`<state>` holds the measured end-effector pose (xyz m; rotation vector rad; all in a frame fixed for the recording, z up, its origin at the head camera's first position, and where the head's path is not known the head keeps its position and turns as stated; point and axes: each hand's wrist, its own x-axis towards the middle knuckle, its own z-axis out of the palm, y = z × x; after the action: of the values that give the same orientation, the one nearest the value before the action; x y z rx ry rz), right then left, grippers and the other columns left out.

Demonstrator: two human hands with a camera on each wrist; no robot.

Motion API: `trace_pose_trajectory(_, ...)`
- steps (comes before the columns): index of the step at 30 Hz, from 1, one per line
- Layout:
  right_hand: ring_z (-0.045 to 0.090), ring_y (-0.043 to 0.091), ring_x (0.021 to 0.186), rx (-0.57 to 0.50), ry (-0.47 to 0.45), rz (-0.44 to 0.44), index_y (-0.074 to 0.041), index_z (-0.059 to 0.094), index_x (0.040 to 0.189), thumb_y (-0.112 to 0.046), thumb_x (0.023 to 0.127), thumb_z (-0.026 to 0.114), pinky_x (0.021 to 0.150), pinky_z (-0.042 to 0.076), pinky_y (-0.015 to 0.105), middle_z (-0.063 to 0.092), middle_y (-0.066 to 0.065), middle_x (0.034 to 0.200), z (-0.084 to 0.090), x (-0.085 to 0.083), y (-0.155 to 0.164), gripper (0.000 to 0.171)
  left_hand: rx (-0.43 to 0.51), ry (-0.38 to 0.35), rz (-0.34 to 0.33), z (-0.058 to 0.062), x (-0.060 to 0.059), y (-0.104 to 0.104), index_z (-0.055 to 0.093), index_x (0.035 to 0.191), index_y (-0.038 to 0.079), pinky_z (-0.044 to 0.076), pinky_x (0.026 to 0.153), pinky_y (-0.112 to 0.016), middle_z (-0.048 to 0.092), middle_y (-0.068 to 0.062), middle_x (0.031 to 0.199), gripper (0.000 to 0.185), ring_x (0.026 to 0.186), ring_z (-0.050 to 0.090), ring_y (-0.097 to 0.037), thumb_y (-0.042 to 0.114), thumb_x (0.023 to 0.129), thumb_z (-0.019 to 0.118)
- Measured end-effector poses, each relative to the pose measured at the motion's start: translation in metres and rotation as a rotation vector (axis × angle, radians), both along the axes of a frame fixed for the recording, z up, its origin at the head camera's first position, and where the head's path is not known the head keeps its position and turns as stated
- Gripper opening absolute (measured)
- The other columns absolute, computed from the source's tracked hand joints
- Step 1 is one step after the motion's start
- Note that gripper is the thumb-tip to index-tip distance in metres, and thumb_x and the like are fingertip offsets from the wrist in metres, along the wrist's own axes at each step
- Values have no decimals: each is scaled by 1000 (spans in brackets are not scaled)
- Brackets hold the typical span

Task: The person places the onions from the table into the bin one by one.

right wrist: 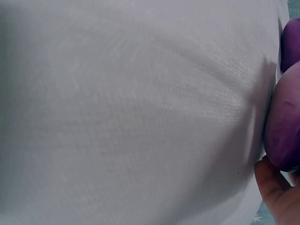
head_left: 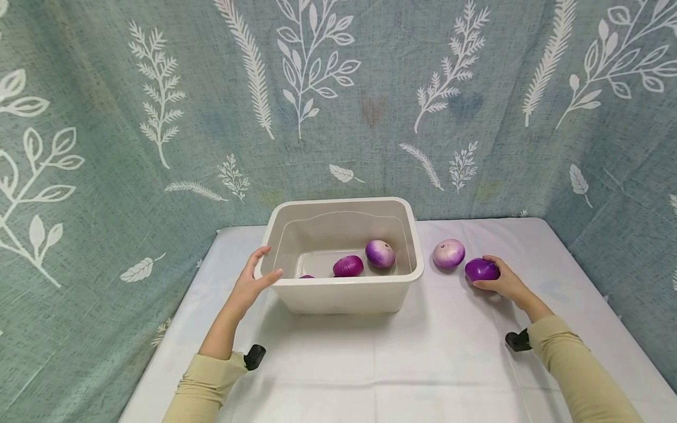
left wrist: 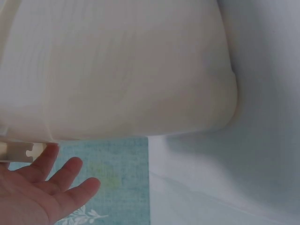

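On my head feed, a leaf-printed curtain (head_left: 317, 170) backs the white-covered table (head_left: 328, 364), where a pale bin (head_left: 338, 296) stands. I see the left hand (head_left: 251, 286), fingers spread, touching its rim; the right hand (head_left: 506, 282) grips a dark purple onion (head_left: 480, 269) on the table, right of the bin. Beside it lies a paler onion (head_left: 449, 254); three onions (head_left: 379, 254) sit inside.

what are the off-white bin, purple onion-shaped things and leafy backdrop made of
Off-white rectangular bin: probably molded plastic, smooth, judging by its rounded, seamless walls. Purple onion-shaped things: smooth with glossy highlights; real onion skin or plastic, I can't tell. Grey-green leaf-print backdrop: apparently matte woven fabric, given its soft folds.
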<state>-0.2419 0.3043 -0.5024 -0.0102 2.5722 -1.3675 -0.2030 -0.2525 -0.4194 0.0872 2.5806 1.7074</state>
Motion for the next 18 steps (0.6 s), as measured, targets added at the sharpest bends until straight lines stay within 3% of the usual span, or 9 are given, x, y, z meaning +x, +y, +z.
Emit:
trace_pose_trajectory(10,26,53,123,11,14,0,0,14,141,-26,82,67,97,27,63,19,36,139,2,-1,-1,83,-7,8,-3,-1,0,-1,22,144,16,14,103,-63,11,-10,152,71,139,5,-33,28,86,61)
trace_pose_trajectory(18,27,51,123,-58,9,22,-3,12,143,-28,84,64,98,28,61,17,35,139,21,1,3,83,-3,-11,5,2,1,1,21,144,18,14,104,-62,9,-10,152,70,139,5,-33,27,86,60)
